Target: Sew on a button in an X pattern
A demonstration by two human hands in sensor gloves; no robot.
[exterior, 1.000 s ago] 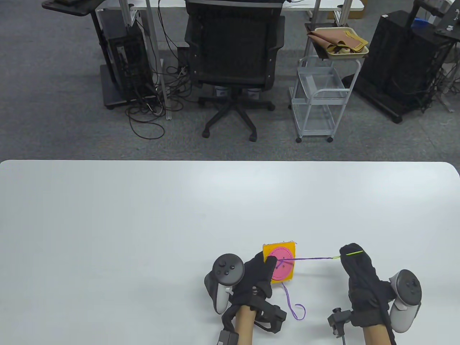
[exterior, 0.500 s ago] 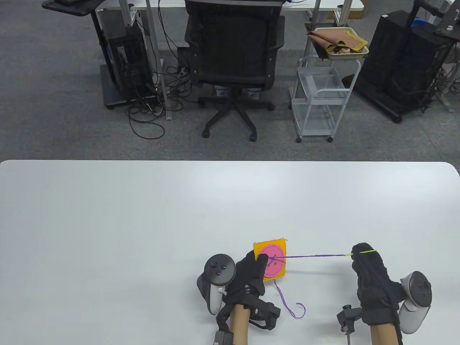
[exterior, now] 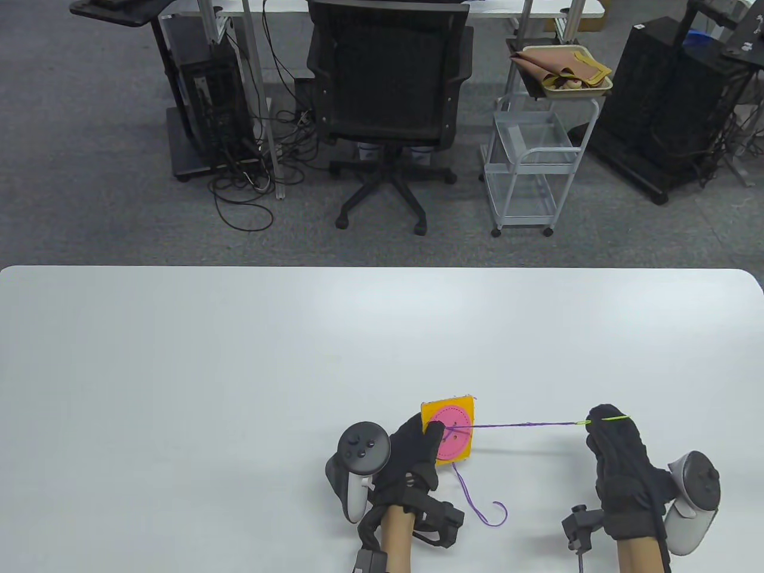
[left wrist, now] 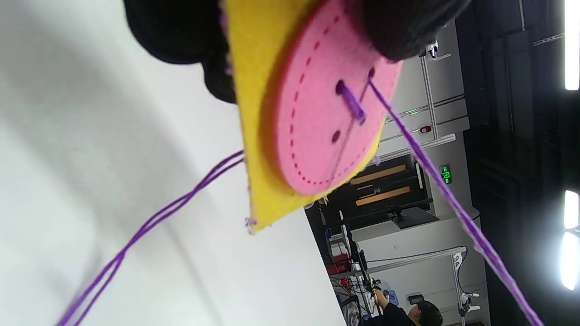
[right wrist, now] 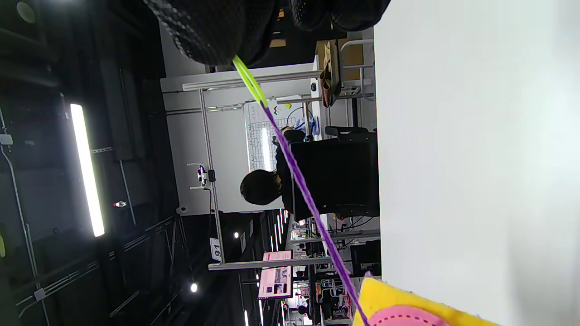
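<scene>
A yellow felt square (exterior: 465,409) carries a pink felt button (exterior: 452,444) with several holes. My left hand (exterior: 418,447) pinches the square's left edge and holds it above the table; in the left wrist view the thumb overlaps the button (left wrist: 317,127) near the top. One purple stitch crosses between two holes. A taut purple thread (exterior: 525,424) runs right from the button to a yellow-green needle (exterior: 609,418), pinched in my right hand (exterior: 609,421). The right wrist view shows the needle (right wrist: 249,81) leaving the fingertips. A loose thread tail (exterior: 483,513) lies curled on the table below the square.
The white table (exterior: 239,370) stretches far and left of both hands. Beyond its far edge stand an office chair (exterior: 388,89), a white wire cart (exterior: 531,161) and black equipment racks.
My right hand has drawn the needle further right, stretching the thread taut. My left hand and the felt square shifted slightly left and away, then held still.
</scene>
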